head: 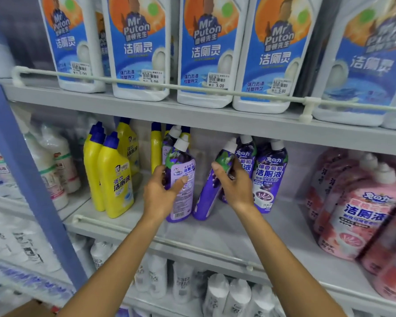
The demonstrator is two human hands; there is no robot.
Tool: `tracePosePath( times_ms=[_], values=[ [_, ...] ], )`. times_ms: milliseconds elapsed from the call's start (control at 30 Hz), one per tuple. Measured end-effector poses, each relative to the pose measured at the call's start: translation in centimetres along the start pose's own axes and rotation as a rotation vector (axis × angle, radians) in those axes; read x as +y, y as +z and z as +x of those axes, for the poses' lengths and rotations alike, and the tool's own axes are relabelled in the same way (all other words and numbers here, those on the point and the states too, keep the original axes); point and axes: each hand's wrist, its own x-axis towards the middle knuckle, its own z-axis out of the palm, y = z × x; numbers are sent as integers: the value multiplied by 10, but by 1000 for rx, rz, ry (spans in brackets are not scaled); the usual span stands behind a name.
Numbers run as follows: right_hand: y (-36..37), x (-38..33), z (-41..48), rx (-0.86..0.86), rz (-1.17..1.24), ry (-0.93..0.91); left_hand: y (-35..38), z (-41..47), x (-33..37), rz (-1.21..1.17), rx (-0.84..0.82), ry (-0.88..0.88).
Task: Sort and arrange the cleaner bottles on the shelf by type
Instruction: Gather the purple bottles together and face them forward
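On the middle shelf my left hand grips a purple cleaner bottle with a white cap, its back label facing me. My right hand holds a second purple bottle that leans to the right. Behind my right hand stand two more purple bottles, upright, labels forward. Another purple bottle stands behind the one in my left hand. Yellow bottles with blue caps stand to the left. Pink bottles fill the right end.
The top shelf carries a row of large white bottles with blue labels behind a white rail. A blue upright post bounds the left side. White bottles crowd the shelf below. A low rail runs along the middle shelf's front.
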Motion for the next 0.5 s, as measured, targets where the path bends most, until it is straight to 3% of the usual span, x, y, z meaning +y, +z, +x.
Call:
tracePosePath(
  times_ms=[233, 500],
  values=[
    [-62, -7, -33, -145, 50, 61, 29, -21, 17, 66, 13, 55],
    [-101, -7, -36, -224, 79, 139, 85, -28, 35, -49, -150, -110]
  ],
)
